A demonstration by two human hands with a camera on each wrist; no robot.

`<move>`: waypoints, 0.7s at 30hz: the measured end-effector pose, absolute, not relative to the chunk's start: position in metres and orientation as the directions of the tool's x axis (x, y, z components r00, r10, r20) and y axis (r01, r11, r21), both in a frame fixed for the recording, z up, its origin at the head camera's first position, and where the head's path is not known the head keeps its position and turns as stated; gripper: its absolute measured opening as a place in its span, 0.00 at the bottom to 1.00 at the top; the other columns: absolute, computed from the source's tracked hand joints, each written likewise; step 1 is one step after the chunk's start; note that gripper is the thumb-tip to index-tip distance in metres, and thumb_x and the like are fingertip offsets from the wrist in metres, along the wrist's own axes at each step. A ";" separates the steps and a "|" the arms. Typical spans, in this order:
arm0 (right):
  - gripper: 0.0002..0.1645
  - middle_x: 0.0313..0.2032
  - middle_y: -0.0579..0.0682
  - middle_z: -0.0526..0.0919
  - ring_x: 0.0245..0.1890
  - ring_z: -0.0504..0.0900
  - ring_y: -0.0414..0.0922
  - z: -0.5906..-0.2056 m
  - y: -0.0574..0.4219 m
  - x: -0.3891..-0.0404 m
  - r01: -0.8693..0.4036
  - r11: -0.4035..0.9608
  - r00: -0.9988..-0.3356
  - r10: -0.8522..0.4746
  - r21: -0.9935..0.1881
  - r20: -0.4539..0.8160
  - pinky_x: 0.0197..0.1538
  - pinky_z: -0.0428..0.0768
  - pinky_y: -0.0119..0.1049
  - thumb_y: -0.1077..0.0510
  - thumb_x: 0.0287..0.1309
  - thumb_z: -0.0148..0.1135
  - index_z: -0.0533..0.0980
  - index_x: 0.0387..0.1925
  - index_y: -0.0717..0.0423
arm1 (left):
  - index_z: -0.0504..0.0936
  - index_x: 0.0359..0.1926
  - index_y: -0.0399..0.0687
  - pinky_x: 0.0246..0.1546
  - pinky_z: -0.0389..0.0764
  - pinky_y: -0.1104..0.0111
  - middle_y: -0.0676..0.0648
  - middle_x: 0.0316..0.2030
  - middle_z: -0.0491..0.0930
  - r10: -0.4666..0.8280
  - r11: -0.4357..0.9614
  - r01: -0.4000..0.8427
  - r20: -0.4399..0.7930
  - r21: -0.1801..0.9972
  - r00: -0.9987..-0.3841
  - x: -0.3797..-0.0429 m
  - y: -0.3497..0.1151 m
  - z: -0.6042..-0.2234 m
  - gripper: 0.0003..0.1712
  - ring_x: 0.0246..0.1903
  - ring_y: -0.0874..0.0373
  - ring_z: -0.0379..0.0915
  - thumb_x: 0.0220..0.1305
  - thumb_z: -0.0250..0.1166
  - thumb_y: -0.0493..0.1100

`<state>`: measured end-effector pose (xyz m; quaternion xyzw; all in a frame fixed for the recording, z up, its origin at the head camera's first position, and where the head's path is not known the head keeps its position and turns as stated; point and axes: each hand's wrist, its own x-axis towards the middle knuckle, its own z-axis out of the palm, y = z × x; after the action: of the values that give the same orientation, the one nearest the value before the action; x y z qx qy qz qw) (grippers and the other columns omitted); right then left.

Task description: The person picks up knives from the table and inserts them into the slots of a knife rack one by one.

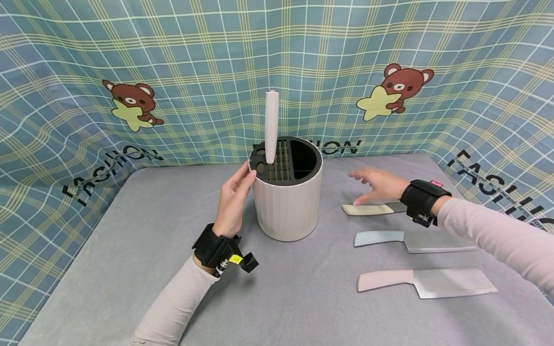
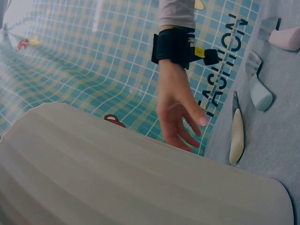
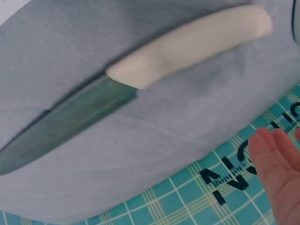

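A ribbed off-white knife block (image 1: 287, 211) with a dark slotted top stands upright on the grey cloth. One pale handle (image 1: 271, 127) sticks up from its top. At the block's left rim, my left hand (image 1: 233, 202) touches the edge with thumb and fingertips. My right hand (image 1: 381, 185) hovers over a cream-handled knife (image 1: 368, 210), fingers spread and holding nothing. In the right wrist view, this knife (image 3: 187, 49) lies flat, with fingertips (image 3: 265, 145) off to one side. The left wrist view shows the block's ribbed wall (image 2: 117, 178) up close, without the left hand's fingers.
Nearer me on the right lie a cleaver with a light blue handle (image 1: 378, 238) and another with a pink handle (image 1: 385, 278), both handles pointing left. Behind the grey cloth (image 1: 173, 230) hangs a checked curtain (image 1: 216, 72) with printed bears.
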<state>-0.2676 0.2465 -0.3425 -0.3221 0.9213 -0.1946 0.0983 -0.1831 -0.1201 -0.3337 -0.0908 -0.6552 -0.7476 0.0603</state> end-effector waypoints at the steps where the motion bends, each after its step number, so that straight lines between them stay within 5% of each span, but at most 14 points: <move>1: 0.46 0.60 0.71 0.70 0.53 0.75 0.64 -0.345 0.247 -0.267 -0.556 0.718 -0.771 -0.633 -0.419 -0.064 0.55 0.79 0.56 0.51 0.53 0.73 0.65 0.64 0.73 | 0.56 0.74 0.45 0.73 0.60 0.71 0.50 0.74 0.55 0.032 -0.136 0.208 0.214 0.969 -0.976 -0.183 -0.120 -0.334 0.33 0.71 0.60 0.54 0.74 0.54 0.46; 21: 0.34 0.44 0.65 0.78 0.44 0.78 0.60 -0.379 0.256 -0.261 -0.642 0.694 -0.714 -0.696 -0.327 -0.075 0.47 0.82 0.52 0.59 0.45 0.77 0.75 0.50 0.76 | 0.57 0.74 0.46 0.72 0.60 0.71 0.50 0.74 0.56 0.020 -0.132 0.205 0.210 0.970 -0.978 -0.184 -0.121 -0.334 0.33 0.71 0.61 0.54 0.74 0.55 0.46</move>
<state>-0.2607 0.2559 -0.3794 -0.3654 0.9151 -0.1402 0.0968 -0.1840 -0.1213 -0.3338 -0.0860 -0.6560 -0.7473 0.0619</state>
